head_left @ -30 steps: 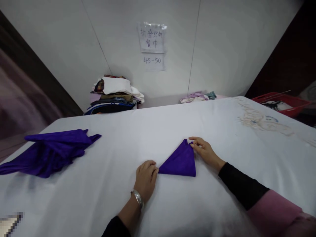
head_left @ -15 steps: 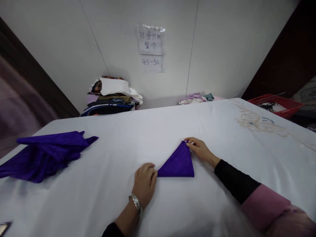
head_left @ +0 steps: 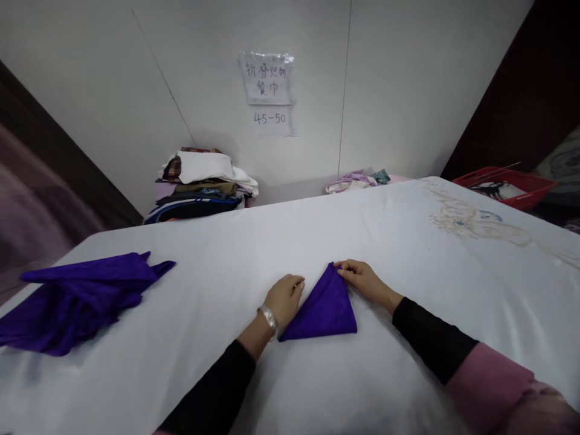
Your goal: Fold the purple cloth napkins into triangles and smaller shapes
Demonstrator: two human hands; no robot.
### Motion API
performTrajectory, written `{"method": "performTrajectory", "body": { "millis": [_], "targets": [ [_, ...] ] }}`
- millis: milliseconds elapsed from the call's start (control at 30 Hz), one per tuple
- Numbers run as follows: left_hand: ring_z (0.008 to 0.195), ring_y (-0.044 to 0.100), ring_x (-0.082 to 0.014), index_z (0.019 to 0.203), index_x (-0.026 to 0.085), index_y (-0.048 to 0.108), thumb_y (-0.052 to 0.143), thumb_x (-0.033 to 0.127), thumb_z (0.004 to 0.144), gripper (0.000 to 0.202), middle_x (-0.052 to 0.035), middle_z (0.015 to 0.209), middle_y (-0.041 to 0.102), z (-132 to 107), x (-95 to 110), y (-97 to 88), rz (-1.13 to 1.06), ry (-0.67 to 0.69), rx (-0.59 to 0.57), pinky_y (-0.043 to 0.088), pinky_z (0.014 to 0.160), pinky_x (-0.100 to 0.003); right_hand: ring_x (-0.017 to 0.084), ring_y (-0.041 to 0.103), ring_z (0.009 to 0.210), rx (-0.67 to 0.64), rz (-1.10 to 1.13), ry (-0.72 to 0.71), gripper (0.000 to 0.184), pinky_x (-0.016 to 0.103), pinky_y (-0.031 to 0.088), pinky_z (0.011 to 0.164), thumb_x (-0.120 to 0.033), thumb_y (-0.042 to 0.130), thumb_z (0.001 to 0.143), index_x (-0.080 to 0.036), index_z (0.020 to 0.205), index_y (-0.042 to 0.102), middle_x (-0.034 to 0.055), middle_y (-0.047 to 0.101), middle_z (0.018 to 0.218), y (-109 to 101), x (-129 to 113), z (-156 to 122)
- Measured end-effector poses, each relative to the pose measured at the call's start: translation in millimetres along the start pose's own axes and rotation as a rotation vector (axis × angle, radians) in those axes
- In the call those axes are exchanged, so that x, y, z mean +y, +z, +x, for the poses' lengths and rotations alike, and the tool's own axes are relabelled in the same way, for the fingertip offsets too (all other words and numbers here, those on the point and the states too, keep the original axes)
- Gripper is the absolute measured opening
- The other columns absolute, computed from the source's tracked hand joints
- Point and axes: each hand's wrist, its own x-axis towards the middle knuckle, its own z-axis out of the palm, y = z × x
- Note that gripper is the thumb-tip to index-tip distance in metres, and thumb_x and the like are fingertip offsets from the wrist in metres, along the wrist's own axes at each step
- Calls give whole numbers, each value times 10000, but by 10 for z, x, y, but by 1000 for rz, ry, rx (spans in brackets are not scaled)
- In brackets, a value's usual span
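A purple cloth napkin (head_left: 324, 311), folded into a triangle, lies on the white tablecloth (head_left: 217, 266). At its top corner my right hand (head_left: 362, 279) pinches the fabric between thumb and fingers. Beside its sloping left edge is my left hand (head_left: 284, 299), with a silver bracelet on the wrist. The left fingers are loosely bent with nothing visible in them. Whether that hand touches the edge I cannot tell. The napkin's lower left corner lies free on the cloth.
More purple fabric (head_left: 86, 299) lies in a loose heap at the left. Behind the table are a stack of folded clothes (head_left: 199, 184) and a small pile of pastel cloth (head_left: 356, 181). A red basket (head_left: 521, 187) stands past the far right edge. Handwritten paper signs (head_left: 268, 90) hang on the wall.
My left hand has let go of the napkin's lower left corner and moved up along the slanted edge. My right hand keeps its pinch on the top corner. The view has shifted slightly.
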Motion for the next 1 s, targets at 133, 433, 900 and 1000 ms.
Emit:
{"method": "performTrajectory", "body": {
  "millis": [133,433,900,1000],
  "targets": [
    [893,597,-176,904,194,669,400,226,861,274,-64,918,669,449,183,245,72,-29,-113,443,815,-291,194,541,924,-25,55,16,238,318,399,779,-368,610,736,-199,622,484,48,614,942,-2,-7,12],
    [785,598,-178,808,210,694,364,266,877,342,-64,835,666,653,320,445,106,-65,-120,436,701,-288,97,441,468,-147,17,128,269,246,335,473,-442,589,762,-209,693,472,-56,480,571,-36,-42,28],
    [857,562,-187,1003,238,654,431,256,868,261,-53,902,627,529,320,579,92,-35,14,421,747,-301,93,440,423,-189,153,254,285,233,243,430,-436,652,703,-210,667,482,-60,502,508,-64,-58,44],
    [840,549,-189,1040,245,637,436,240,864,267,-53,903,612,512,334,589,102,-10,25,414,736,-306,87,431,434,-185,143,241,279,238,257,440,-420,661,694,-206,656,486,-44,549,579,-70,-67,43]
  ]
}}
